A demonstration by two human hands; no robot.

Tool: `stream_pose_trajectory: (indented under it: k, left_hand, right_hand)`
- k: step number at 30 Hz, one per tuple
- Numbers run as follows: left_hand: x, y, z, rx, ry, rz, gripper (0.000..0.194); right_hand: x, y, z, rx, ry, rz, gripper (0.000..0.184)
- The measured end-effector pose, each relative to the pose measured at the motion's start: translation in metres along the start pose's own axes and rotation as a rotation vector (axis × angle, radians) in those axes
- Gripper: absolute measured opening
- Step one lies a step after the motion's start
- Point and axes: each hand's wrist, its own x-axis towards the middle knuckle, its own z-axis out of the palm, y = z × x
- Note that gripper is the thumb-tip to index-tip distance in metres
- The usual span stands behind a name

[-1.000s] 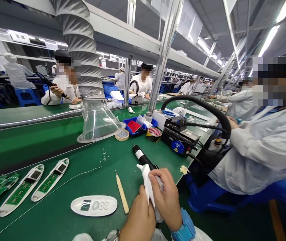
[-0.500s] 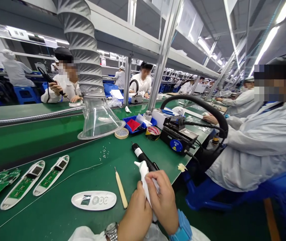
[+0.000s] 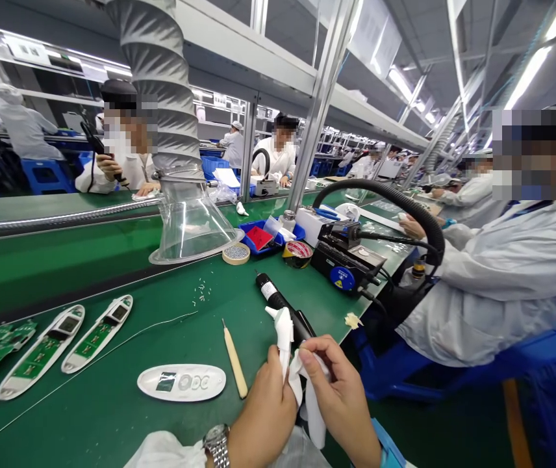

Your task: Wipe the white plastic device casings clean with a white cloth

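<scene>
My left hand [image 3: 265, 409] is closed around the lower part of a white plastic thermometer-like shell [image 3: 284, 328], whose tip points up and away. My right hand [image 3: 339, 390] pinches a white cloth [image 3: 310, 396] against the side of that shell. Both hands hover over the near edge of the green bench [image 3: 112, 403]. A wooden stick [image 3: 234, 358] and a white oval cover plate [image 3: 182, 382] lie just left of my hands. A black pen-shaped tool [image 3: 282, 305] lies behind them.
Two open white housings with green boards [image 3: 66, 344] lie at the left. A clear fume hood [image 3: 188, 224], tape rolls [image 3: 236, 253], a blue tray [image 3: 263, 237] and a soldering station [image 3: 346, 260] stand behind. A person in a white coat [image 3: 502, 273] sits at the right.
My right hand has slid down off the shell and now pulls the white cloth away to the right. The shell's tip has risen slightly.
</scene>
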Motion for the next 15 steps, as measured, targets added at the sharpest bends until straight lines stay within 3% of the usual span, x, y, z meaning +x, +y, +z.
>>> stream_pose_trajectory:
  k: [11,15]
  left_hand:
    - [-0.0001,0.0015,-0.0015,-0.083,0.005,0.061,0.032]
    - [0.0016,-0.0053,0.0029,-0.066,0.058,-0.023,0.048]
  right_hand:
    - [0.0045,0.002,0.011,0.168,0.005,0.149,0.02]
    - [0.0059,0.0021,0.0108,0.167,-0.004,0.16,0.021]
